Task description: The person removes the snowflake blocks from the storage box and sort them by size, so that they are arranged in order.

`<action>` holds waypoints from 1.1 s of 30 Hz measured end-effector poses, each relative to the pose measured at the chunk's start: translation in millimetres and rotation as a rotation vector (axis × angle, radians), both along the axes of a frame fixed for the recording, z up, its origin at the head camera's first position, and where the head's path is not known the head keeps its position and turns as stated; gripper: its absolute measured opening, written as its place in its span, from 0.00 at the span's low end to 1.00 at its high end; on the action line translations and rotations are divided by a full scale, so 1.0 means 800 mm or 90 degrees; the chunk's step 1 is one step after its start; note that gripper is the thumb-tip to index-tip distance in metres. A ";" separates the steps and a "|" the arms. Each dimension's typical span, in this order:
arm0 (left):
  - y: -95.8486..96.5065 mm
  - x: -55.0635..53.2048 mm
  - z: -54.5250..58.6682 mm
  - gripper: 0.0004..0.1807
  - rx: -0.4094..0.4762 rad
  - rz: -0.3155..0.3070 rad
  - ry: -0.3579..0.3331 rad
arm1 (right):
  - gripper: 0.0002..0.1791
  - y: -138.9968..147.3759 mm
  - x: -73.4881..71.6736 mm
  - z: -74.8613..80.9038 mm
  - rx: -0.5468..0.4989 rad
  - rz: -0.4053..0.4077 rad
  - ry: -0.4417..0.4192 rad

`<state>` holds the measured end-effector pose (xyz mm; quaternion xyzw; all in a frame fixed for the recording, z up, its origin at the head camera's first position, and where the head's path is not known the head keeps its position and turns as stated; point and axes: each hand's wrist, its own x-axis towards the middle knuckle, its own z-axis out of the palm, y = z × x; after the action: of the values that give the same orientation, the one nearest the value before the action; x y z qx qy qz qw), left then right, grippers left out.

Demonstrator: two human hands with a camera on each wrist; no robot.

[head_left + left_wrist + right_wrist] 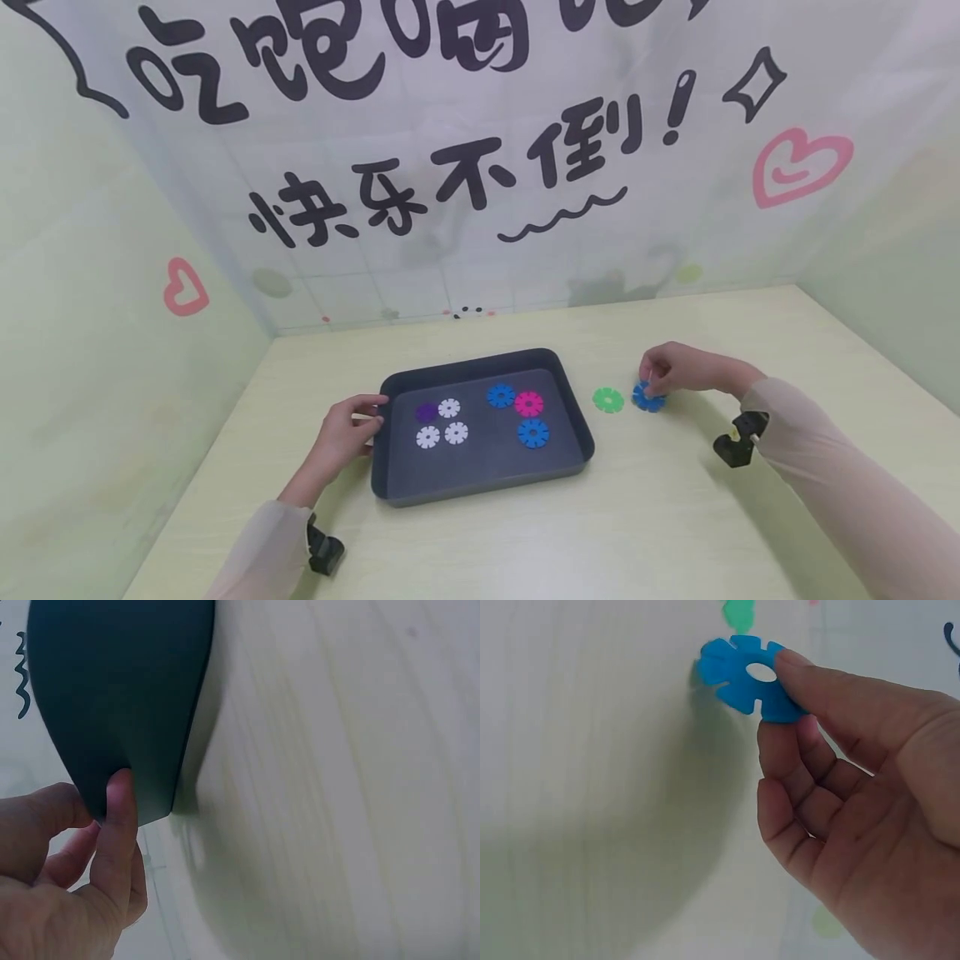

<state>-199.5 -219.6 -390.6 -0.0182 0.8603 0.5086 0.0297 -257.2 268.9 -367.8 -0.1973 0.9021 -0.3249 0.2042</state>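
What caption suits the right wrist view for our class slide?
The right hand pinches a blue notched disc; a green disc shows at the top edge.

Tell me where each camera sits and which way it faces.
Head: worn on the head, facing forward and down at the dark grey rectangular tray; left hand, right hand and sleeves show.
Left wrist: on that wrist, facing the left fingers gripping the tray's end; only that hand shows.
Right wrist: on that wrist, facing the right fingers pinching a blue notched plastic disc; only that hand shows.
Head and right wrist share the disc.
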 end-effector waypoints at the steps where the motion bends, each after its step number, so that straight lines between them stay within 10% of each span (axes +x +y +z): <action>1: 0.001 0.000 0.001 0.20 -0.002 0.000 -0.002 | 0.08 0.003 -0.001 -0.004 -0.005 -0.009 -0.002; 33: 0.001 0.000 0.001 0.19 -0.012 0.011 -0.004 | 0.10 0.001 -0.009 -0.029 -0.027 -0.057 0.020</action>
<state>-199.6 -218.6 -389.7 -0.0278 0.8646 0.5008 0.0280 -264.6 269.4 -391.4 -0.1661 0.9061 -0.3497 0.1708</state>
